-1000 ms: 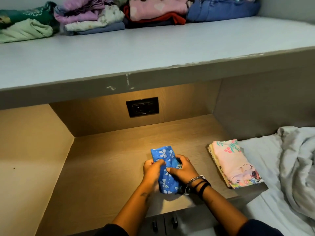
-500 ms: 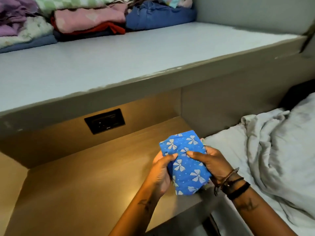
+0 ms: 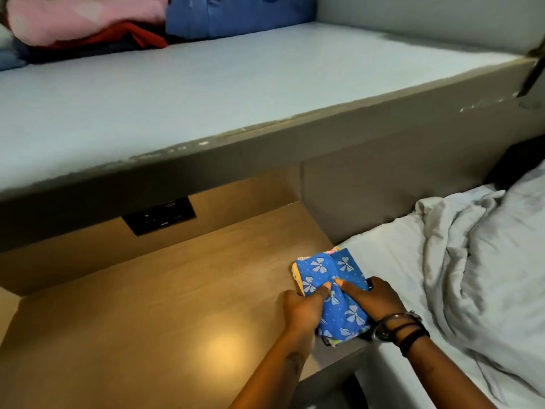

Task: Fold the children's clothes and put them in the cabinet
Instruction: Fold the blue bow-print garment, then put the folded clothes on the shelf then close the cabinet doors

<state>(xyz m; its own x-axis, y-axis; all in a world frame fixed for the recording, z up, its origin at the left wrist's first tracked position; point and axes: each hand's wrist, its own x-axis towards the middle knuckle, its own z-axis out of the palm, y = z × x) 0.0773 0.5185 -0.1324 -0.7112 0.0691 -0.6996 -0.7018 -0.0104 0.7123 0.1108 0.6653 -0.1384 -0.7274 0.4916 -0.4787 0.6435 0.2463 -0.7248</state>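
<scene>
Blue bow-print garment (image 3: 331, 278) folded – long axis running near-to-far; left hand (image 3: 300, 309) and right hand (image 3: 373, 301) pinching its sides.

A blue folded cloth (image 3: 333, 286) is dotted with pale bows. A light brown wooden shelf (image 3: 165, 305) and grey rumpled bedding (image 3: 477, 261) are seen.

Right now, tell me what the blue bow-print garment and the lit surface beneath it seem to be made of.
Blue bow-print garment: thin woven or knit fabric, probably cotton, matte; it creases softly under the left hand and right hand. Lit surface: wood-look laminate or veneer, smooth satin; faint grain and a soft light reflection show.
</scene>
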